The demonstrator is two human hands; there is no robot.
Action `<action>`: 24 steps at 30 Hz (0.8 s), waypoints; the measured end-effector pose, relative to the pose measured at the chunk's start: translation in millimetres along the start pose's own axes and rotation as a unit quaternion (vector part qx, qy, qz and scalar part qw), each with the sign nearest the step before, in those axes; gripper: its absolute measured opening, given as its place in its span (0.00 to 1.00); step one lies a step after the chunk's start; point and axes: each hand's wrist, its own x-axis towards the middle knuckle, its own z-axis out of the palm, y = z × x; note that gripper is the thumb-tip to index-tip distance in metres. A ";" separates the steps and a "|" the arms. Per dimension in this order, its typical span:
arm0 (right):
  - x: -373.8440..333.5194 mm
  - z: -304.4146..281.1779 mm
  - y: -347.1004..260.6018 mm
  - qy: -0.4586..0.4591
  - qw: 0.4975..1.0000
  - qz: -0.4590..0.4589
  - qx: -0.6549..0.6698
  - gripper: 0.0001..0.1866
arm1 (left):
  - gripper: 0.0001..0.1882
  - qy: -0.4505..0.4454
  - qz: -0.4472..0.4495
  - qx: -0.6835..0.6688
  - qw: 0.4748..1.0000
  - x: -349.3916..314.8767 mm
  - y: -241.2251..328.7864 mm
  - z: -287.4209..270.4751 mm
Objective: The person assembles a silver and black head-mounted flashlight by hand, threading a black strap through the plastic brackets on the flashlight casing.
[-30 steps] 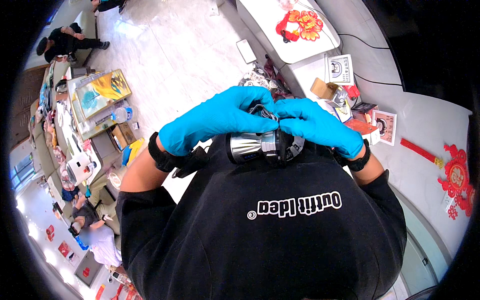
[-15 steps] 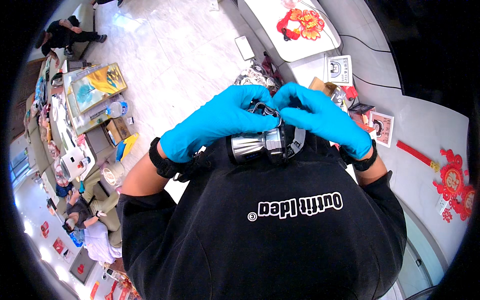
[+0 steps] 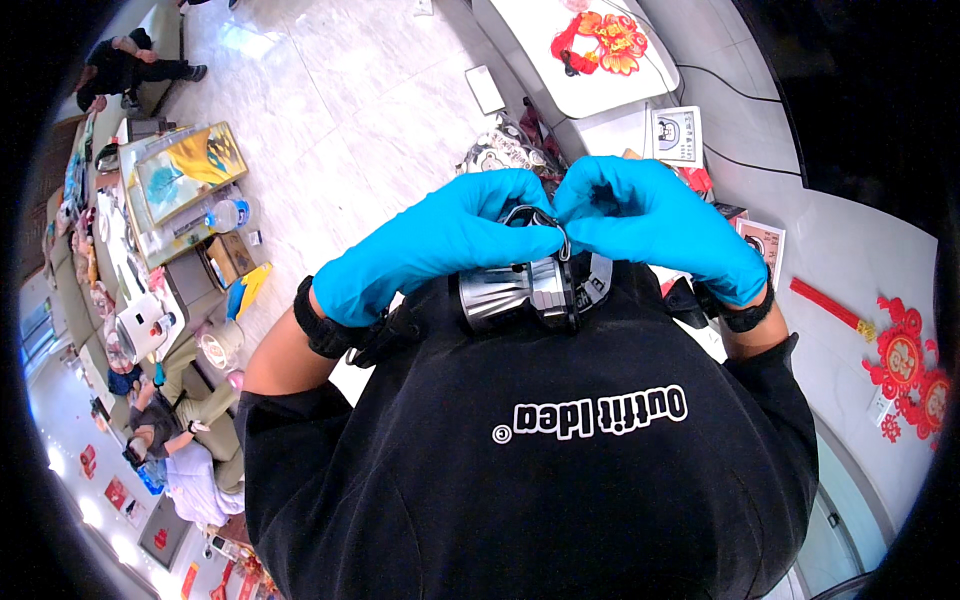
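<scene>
Both my hands wear blue gloves and meet in front of my chest. Between them and the black shirt (image 3: 520,480) hangs a headlamp (image 3: 510,295) with a silver, ribbed body and a black rim. Its grey and black elastic strap (image 3: 597,278) loops up from the lamp to my fingers. My left hand (image 3: 440,240) is closed, thumb and fingers pinching a fold of the strap above the lamp body. Just beside it, my right hand (image 3: 655,230) is closed too, with its fingertips pressed on the strap. The exact spot under the right fingertips is hidden.
A white table (image 3: 600,90) with red festive ornaments (image 3: 605,45) stands ahead to the right. Framed pictures (image 3: 678,135) and small boxes line the right side. At left are a cluttered low table, a painting (image 3: 190,170), a water bottle (image 3: 228,215) and two other people.
My right hand has shifted slightly to the right and its fingers are curled more tightly. My left hand keeps its pinch on the strap, and the headlamp stays almost in place.
</scene>
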 end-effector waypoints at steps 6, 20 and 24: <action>-1.2 -6.2 -13.1 -0.046 0.994 0.088 -0.039 0.14 | 0.13 0.016 0.022 0.033 0.999 2.7 -0.8 1.1; 3.1 -10.2 -20.8 -0.082 0.979 0.153 0.111 0.11 | 0.13 0.002 -0.044 0.054 0.998 2.4 15.9 3.4; 1.4 -7.5 -20.1 -0.069 0.986 0.123 0.093 0.11 | 0.13 0.006 -0.069 0.081 0.994 2.6 19.4 3.3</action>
